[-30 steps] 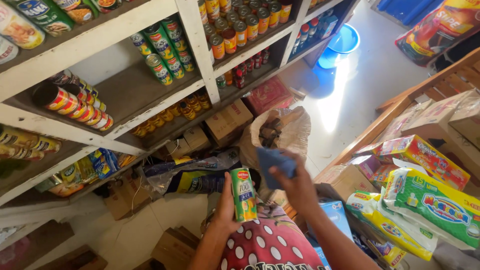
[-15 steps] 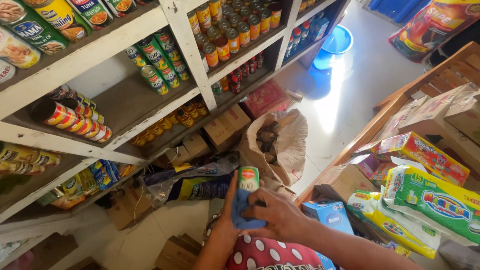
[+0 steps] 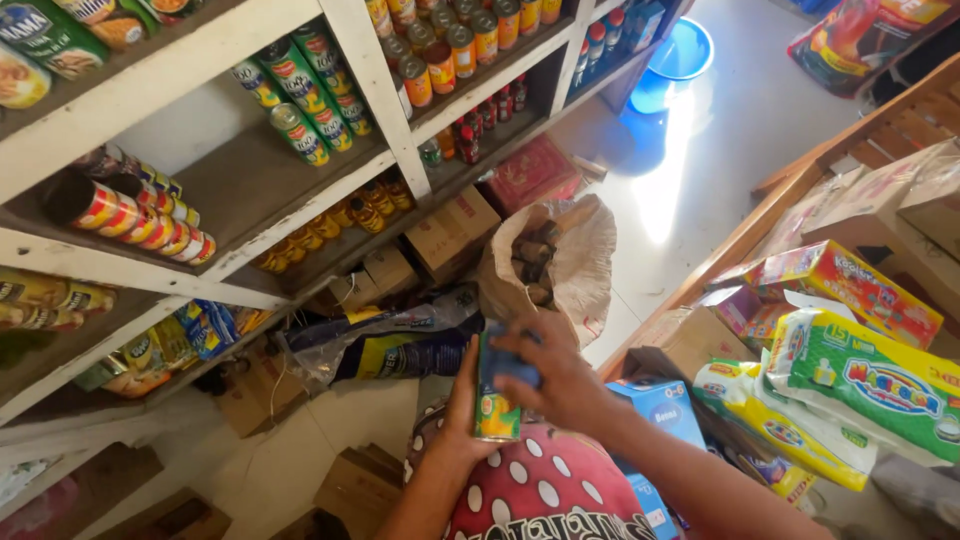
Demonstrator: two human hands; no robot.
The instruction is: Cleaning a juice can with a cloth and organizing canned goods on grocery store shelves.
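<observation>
— Item one?
— One can (image 3: 497,405), green and yellow label, upright, low in the middle of the view, above a red cloth with white dots (image 3: 540,490).
— Held how?
— The left hand (image 3: 462,405) is wrapped round its side from behind. The right hand (image 3: 555,375) lies over its top, fingers closed on a blue cloth (image 3: 512,368) pressed against the upper part of the can.
— Nearest items?
— One brown paper sack (image 3: 575,265), mouth open, dark lumpy goods inside, standing on the floor just beyond the hands. One dark plastic bag with yellow print (image 3: 390,345), lying to its left. Cardboard boxes (image 3: 450,228) under the lowest shelf.
— Shelving?
— White wooden shelves (image 3: 300,210) along the left. Stock: green-labelled cans (image 3: 300,100) in rows, red-and-yellow striped cans (image 3: 135,220) lying on their sides, orange-lidded jars (image 3: 450,50) further along, small yellow tins (image 3: 350,215) below.
— Right side?
— Blue cartons (image 3: 665,410) just beside the right forearm. Bright packets in green, yellow and white (image 3: 870,385), stacked against a wooden frame (image 3: 800,190).
— Far end?
— One blue basin (image 3: 680,55) on the pale floor (image 3: 740,120), well apart from the hands.
</observation>
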